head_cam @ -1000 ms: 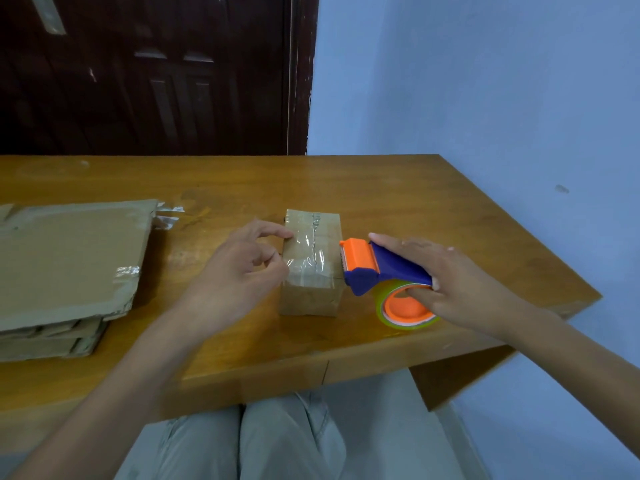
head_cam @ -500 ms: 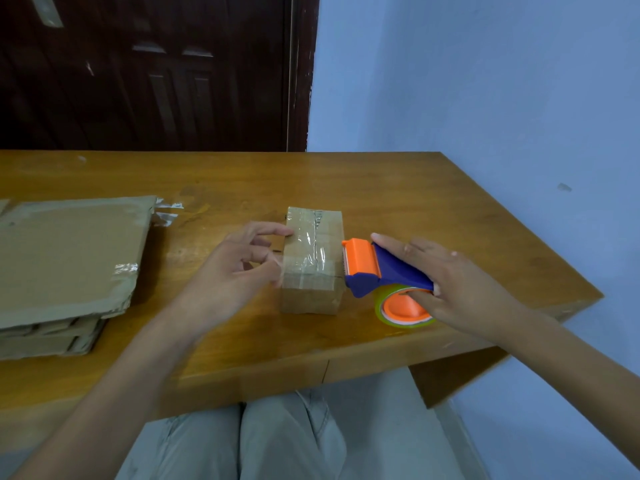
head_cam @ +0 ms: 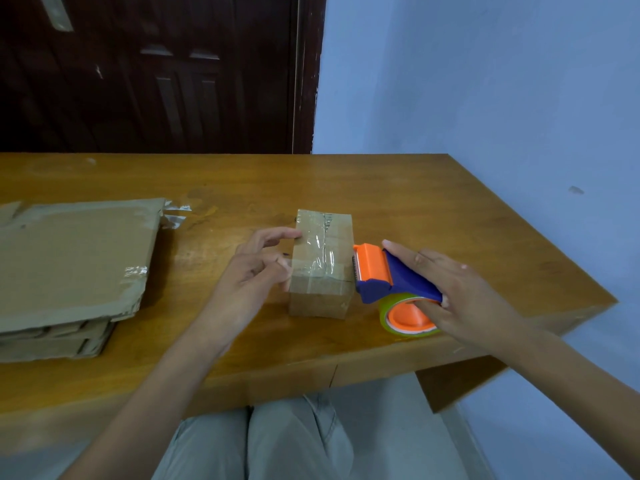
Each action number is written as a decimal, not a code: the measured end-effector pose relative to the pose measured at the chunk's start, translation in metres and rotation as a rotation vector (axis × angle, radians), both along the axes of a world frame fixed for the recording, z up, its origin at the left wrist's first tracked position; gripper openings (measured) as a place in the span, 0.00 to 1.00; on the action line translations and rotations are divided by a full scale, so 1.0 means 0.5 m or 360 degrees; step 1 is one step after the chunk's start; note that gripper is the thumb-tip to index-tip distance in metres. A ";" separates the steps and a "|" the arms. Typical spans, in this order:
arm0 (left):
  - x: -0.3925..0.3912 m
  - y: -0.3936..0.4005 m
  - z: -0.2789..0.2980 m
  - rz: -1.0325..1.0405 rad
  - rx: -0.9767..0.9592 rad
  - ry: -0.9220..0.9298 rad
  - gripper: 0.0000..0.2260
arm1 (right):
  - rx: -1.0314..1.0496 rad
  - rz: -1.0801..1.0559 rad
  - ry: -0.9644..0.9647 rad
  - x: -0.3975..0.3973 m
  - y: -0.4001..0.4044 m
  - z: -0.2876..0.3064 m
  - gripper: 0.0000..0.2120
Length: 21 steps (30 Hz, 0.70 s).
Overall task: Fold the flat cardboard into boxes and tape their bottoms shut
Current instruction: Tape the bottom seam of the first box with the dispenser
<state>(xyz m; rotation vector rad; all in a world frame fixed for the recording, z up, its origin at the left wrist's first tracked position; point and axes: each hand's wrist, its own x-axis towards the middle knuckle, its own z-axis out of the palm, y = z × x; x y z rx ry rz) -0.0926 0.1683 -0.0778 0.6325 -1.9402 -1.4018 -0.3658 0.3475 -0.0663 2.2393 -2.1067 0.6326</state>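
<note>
Nearest to us our two forearms reach out over the near edge of the wooden table (head_cam: 398, 188), and they flank the small cardboard box (head_cam: 322, 265) because taping takes one hand to steady and one to pull. Our left hand (head_cam: 249, 278) lies against the box's left side with its fingers loosely spread and gripping nothing; the index fingertip touches the upper left edge, most likely to keep the box from sliding toward the pull. On the right, our right hand (head_cam: 460, 292) is wrapped over the blue handle of the tape dispenser (head_cam: 391, 282), index finger laid straight along the top, thumb hidden. The dispenser's orange toothed end sits against the box's right edge, which we judge is where the strip gets cut. Clear tape (head_cam: 320, 251) already runs wrinkled across the top of the box, which sits near the table's middle, so we take this face to be the bottom, nearly sealed. Farther left, well apart, waits the stack of flat cardboard (head_cam: 69, 258), kept within reach for the next box. Beyond the table stand a dark door (head_cam: 156, 74) and a blue wall (head_cam: 485, 81).
</note>
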 end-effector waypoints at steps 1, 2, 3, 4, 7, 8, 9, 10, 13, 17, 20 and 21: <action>-0.003 0.001 -0.006 0.0057 -0.0099 -0.0016 0.14 | -0.0003 -0.0010 0.0008 -0.001 -0.001 -0.002 0.43; -0.006 0.003 -0.013 0.0121 -0.0228 -0.0030 0.15 | -0.0003 -0.0029 0.0022 -0.001 -0.001 -0.003 0.44; -0.008 0.005 -0.020 0.0172 -0.0361 -0.0029 0.16 | -0.0001 -0.0049 0.0036 0.000 -0.001 -0.004 0.45; -0.010 0.005 -0.028 0.0197 -0.0459 -0.0020 0.17 | -0.0003 -0.0062 0.0050 0.001 0.000 -0.004 0.45; -0.014 0.006 -0.037 0.0201 -0.0463 0.0030 0.18 | -0.0025 -0.0070 0.0072 0.005 -0.001 -0.003 0.46; -0.016 0.007 -0.036 0.0212 -0.0440 0.0041 0.17 | -0.0032 -0.0070 0.0074 0.004 -0.001 -0.002 0.45; -0.019 0.007 -0.036 0.0233 -0.0424 0.0044 0.17 | -0.0038 -0.0070 0.0083 0.003 -0.002 -0.001 0.45; -0.020 0.007 -0.036 0.0258 -0.0418 0.0041 0.17 | -0.0039 -0.0074 0.0100 0.002 -0.002 0.001 0.44; -0.022 0.009 -0.036 0.0333 -0.0432 0.0003 0.18 | -0.0031 -0.0081 0.0136 0.003 -0.002 0.003 0.44; -0.034 0.027 -0.034 0.0549 -0.0222 -0.0027 0.18 | -0.0035 -0.0089 0.0118 0.008 -0.002 0.000 0.44; -0.031 0.034 -0.025 0.0706 0.0042 -0.0033 0.11 | -0.0045 -0.0104 0.0139 0.011 0.001 -0.002 0.46; -0.027 0.039 -0.014 0.0739 0.0006 -0.0036 0.12 | -0.0041 -0.0113 0.0152 0.013 0.002 -0.002 0.47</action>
